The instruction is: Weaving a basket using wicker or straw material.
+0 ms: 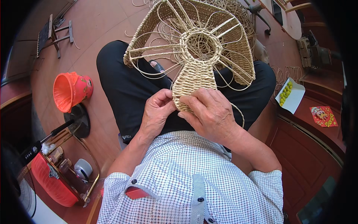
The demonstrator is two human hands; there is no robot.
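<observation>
I saw the left grip (158,111) and right grip (210,113) clamped on the woven panel (195,79), a braided ring (184,45) beyond them.

Your view is bright and fairly evenly lit, though you can't place the light source. Your pale checked shirt (160,160) shows brightest, while your black trousers (117,86) swallow detail. The woven straw (195,80) looks crisp, without obvious motion blur. Toward the rim, you see the cabinet (298,160) edges bend, details soften, and black vignetting close the corners.
</observation>
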